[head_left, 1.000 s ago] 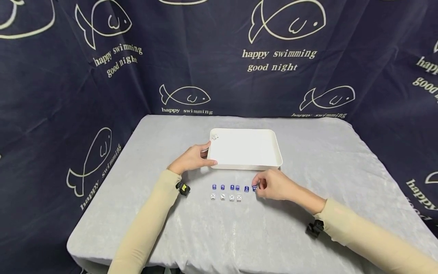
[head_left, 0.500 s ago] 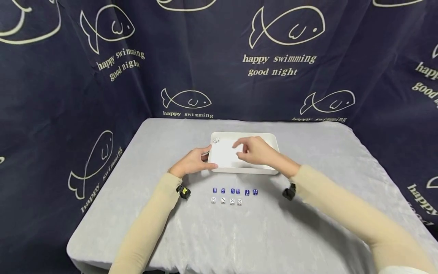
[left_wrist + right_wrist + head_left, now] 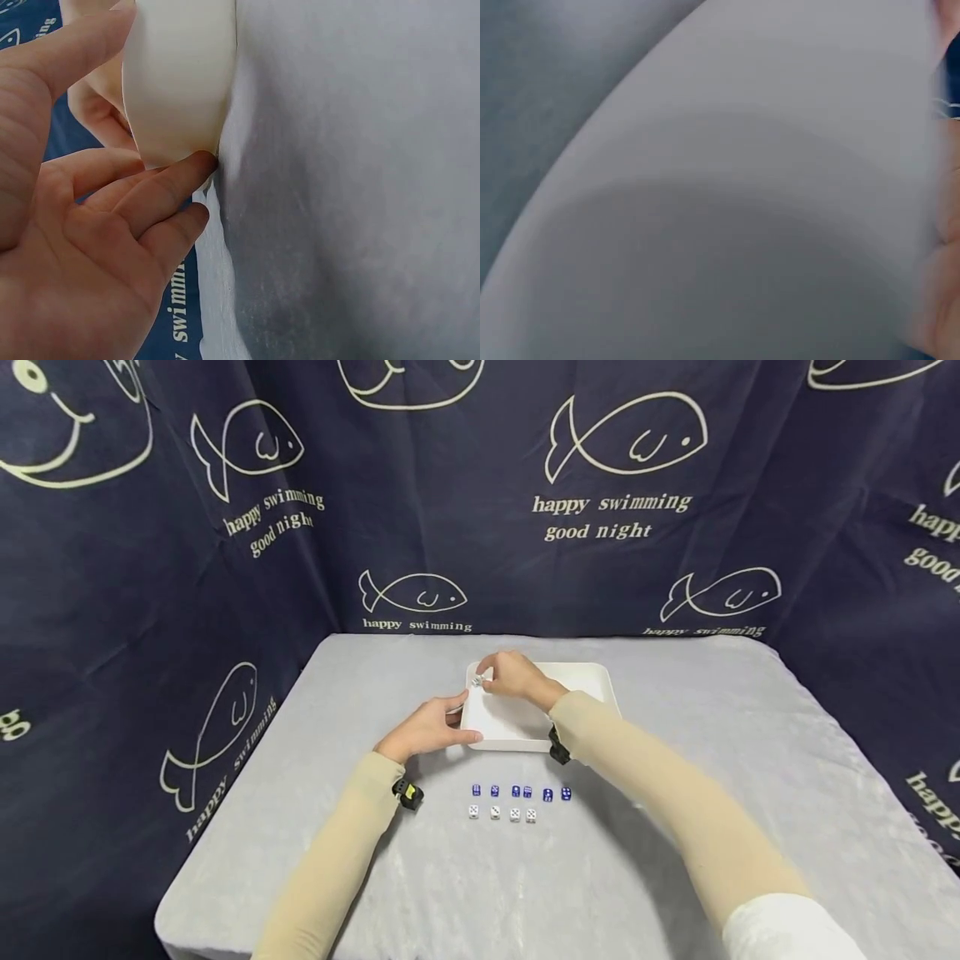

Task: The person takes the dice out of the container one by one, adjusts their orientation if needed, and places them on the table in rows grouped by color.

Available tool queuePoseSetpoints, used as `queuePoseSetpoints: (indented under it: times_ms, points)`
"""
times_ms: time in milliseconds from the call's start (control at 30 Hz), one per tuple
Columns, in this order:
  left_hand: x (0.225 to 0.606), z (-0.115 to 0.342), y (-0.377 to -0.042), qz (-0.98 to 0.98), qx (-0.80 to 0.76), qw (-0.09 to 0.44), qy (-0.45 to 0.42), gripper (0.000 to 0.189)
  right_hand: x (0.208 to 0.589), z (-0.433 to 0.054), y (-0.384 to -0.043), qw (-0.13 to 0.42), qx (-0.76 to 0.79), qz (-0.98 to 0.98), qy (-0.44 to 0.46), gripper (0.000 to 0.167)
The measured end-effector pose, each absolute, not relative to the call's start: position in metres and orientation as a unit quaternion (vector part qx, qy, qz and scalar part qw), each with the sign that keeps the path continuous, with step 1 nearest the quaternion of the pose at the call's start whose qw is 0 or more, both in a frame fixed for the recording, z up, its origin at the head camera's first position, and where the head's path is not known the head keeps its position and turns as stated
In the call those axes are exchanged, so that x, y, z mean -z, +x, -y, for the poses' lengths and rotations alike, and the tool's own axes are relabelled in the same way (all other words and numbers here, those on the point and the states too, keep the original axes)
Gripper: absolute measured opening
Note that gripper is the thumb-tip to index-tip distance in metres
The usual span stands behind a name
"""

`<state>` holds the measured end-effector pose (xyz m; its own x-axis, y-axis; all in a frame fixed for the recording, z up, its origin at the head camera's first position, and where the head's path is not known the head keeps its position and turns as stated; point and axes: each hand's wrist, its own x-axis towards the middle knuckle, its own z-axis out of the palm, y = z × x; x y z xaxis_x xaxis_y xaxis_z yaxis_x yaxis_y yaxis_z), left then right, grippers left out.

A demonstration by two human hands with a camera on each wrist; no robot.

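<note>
A white rectangular tray (image 3: 517,745) lies on the table. My left hand (image 3: 423,727) holds it at the left end, thumb by the front corner and fingers along the left wall. The left wrist view shows that hand's fingertips (image 3: 201,163) against the tray's outer side. Over the far left corner of the tray, my right hand (image 3: 517,677) has thumb and forefinger around white dice (image 3: 477,681) and pinches there; how many it grips is too small to tell. The right wrist view is blurred, mostly showing the tray (image 3: 795,82), with no fingertips clear.
In front of the tray, a row of several blue dice (image 3: 515,792) lies on the grey tablecloth (image 3: 450,877). Nearer is a shorter row of several white dice (image 3: 495,812). A dark blue fish-print cloth (image 3: 495,527) hangs behind and at the sides.
My right hand has left the rightmost blue die, crossed over the tray and reached the white dice in its far left corner. The left hand stays on the tray.
</note>
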<state>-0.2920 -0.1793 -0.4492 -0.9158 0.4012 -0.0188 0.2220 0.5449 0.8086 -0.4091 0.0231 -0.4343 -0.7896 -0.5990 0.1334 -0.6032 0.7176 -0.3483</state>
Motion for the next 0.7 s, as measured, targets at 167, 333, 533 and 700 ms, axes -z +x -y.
queuePoseSetpoints:
  times_ms: [167, 333, 533, 700]
  points:
    - [0.449, 0.179, -0.290, -0.877, -0.436, 0.100, 0.176, 0.094, 0.442, -0.018, -0.414, 0.008, -0.203, 0.930, 0.307, 0.032]
    - [0.448, 0.180, -0.291, -0.878, -0.434, 0.097, 0.174, 0.094, 0.446, -0.013, -0.415, 0.011, -0.215, 0.930, 0.297, 0.027]
    - [0.449, 0.180, -0.292, -0.880, -0.431, 0.098, 0.175, 0.096, 0.451, -0.009, -0.415, 0.002, -0.221, 0.936, 0.274, 0.023]
    - [0.450, 0.182, -0.293, -0.877, -0.437, 0.097, 0.177, 0.096, 0.454, -0.008, -0.415, -0.008, -0.215, 0.938, 0.271, 0.018]
